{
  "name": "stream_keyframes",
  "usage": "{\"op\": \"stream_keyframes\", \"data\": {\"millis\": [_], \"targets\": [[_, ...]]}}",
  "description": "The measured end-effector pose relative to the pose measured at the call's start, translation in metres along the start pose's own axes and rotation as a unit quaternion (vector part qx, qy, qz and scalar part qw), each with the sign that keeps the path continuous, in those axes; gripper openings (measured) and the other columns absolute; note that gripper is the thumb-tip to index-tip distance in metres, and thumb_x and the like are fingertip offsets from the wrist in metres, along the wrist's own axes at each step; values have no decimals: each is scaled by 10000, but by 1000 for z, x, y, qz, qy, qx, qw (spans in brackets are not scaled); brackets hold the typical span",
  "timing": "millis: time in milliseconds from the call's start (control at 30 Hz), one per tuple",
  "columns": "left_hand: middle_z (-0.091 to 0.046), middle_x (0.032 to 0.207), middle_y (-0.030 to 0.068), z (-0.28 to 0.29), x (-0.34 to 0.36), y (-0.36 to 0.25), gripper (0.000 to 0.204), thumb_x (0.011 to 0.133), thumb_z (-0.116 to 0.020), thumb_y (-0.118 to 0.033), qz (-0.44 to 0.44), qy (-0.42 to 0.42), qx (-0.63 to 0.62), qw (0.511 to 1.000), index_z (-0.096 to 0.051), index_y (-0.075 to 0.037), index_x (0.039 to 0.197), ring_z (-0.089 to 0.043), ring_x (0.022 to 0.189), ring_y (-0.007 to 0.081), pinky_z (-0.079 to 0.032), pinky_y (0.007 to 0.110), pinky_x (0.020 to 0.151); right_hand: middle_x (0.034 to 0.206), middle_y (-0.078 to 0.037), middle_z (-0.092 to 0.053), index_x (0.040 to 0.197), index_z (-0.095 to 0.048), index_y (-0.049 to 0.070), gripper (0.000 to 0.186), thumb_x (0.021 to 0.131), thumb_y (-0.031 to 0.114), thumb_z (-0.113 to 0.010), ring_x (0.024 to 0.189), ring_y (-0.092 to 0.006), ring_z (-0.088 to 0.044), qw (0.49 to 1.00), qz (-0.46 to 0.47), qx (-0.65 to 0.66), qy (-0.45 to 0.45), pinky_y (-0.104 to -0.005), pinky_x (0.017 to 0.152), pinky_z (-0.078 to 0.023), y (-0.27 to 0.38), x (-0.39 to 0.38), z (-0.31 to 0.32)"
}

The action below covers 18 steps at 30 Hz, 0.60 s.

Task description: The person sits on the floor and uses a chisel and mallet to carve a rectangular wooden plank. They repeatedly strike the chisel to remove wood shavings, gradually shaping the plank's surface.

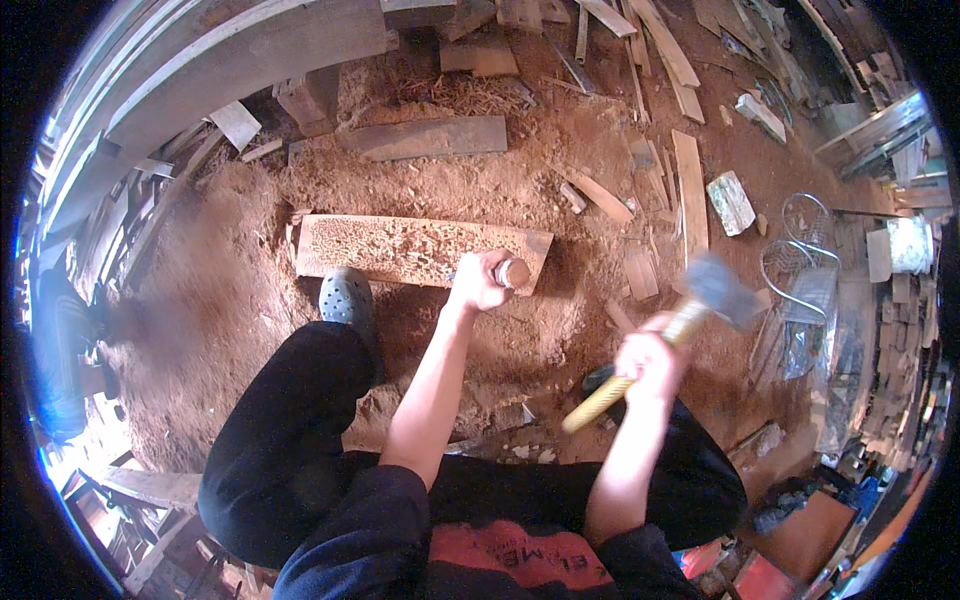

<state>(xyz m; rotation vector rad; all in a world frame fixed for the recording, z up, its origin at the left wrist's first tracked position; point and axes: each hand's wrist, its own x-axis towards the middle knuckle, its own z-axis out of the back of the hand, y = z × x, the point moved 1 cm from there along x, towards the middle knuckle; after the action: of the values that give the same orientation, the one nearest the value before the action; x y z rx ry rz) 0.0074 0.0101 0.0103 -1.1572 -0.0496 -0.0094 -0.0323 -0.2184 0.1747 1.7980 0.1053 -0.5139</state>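
Board: one, a pale wooden slab (400, 240), flat on the brown dirt floor (250, 350) ahead of the person, its long side running left to right. Pits and cut marks cover most of its upper face, too many for me to count; the right end is smoother.

Hands: two, both occupied. From my end I see the left hand (480, 283) clenched around one tool with a round wooden end (514, 273), over the board's right part. Its working tip is hidden; I cannot tell whether it touches the wood. The right hand (648, 365) grasps one hammer (720, 290) by its yellow handle, to the right of the board and apart from the tool. The hammer's dark head is blurred.

Feet: one grey clog (347, 298) shows clearly, toe at the board's near edge; I cannot tell if it presses there.

Farther out: one grey plank (430, 138) beyond the board, one white-faced block (731, 204) to the right, one wire rack (800, 250) past it. Scrap wood around these: many pieces, uncounted.
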Motion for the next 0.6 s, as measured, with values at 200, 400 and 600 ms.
{"op": "stream_keyframes", "data": {"millis": [200,400,600], "targets": [[-631,730,141,-4,4,-3,312,518,-653,-205,-24,7,28,999,-628,-86,806,-635,731,328,-502,384,649,498,-27,-416,742,-412,58,131,709,7,-528,363,-151,-420,933,335,25,-132,-265,355,-363,14,-30,-45],[-640,752,131,-1,11,-5,269,557,-631,-206,-8,3,59,998,-633,-103,806,-637,745,322,-505,383,655,504,2,-474,709,-519,48,101,685,12,-610,364,-100,-451,942,-64,-327,38,-263,317,-354,-67,2,-28],[-645,768,133,-8,-1,-3,265,567,-621,-206,-7,1,51,999,-635,-105,812,-638,753,323,-505,385,663,496,3,-394,746,-405,87,156,706,-42,-482,327,-89,-353,975,220,32,25,-239,327,-343,47,-38,-28]]}}
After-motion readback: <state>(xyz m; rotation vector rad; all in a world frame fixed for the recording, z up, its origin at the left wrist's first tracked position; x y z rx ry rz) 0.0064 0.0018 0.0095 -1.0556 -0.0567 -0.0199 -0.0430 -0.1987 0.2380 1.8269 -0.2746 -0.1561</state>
